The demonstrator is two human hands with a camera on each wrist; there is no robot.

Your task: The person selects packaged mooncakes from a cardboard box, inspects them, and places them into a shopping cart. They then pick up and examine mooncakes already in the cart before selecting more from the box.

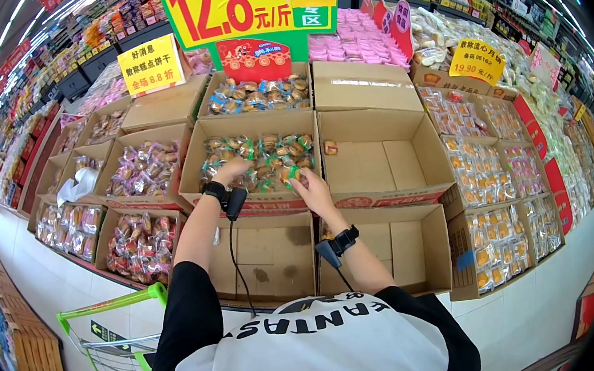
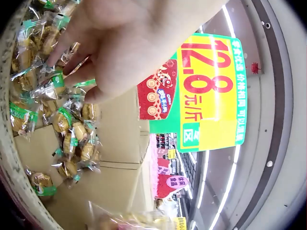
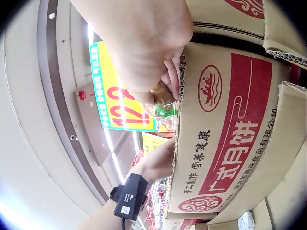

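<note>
Individually wrapped pastries (image 1: 274,148) with clear and green film lie in a cardboard box (image 1: 282,120) in the head view. My left hand (image 1: 233,169) reaches down into the left part of this box. In the left wrist view its fingers (image 2: 72,52) spread over the packets, fingertips touching the wrappers. At the box's front edge, my right hand (image 1: 310,188) pinches one wrapped pastry (image 3: 165,103) between thumb and fingers. Its green-printed film shows below the fingers in the right wrist view, beside the printed box wall (image 3: 225,124).
A box (image 1: 373,144) to the right holds one small packet (image 1: 330,149). Open boxes (image 1: 269,262) stand in front, near my body. Red and purple packets (image 1: 142,240) fill boxes at left. A large price sign (image 1: 247,4) rises behind. A green-handled cart (image 1: 113,305) is at lower left.
</note>
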